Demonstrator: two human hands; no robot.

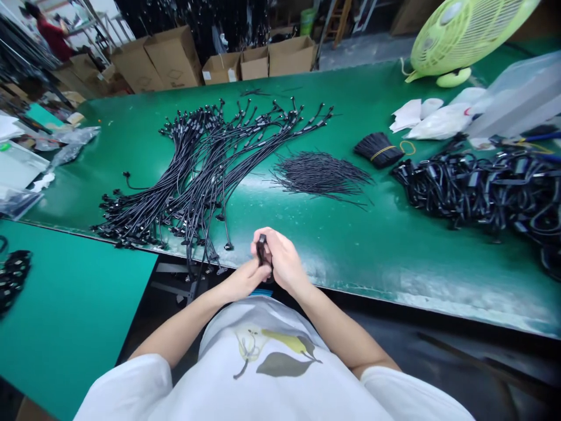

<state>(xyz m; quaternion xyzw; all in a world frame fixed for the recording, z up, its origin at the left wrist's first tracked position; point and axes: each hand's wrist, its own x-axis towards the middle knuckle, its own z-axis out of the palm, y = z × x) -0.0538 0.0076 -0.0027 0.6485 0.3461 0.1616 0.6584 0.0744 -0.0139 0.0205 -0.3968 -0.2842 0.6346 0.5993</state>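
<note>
Left hand (243, 280) and right hand (284, 257) close together at the near edge of the bench (359, 245), both pinching 1 black cable (262, 245) — looks folded up, mostly covered, can't tell if it's tied. Ahead-left: straight cables (186, 152) in overlapping bunches, a big batch, judging by layout not yet coiled. Ahead-right: loose ties (323, 172) in a flat heap, plenty of them; tie bundle (377, 147) beyond, banded, looks unused. Far right: coil pile (486, 184), probably the done ones — can't see whether each is tied. My read: part-way, 1 in work, lots left. Fan (460, 38) at back right, boxes (293, 56) past the far edge.
</note>
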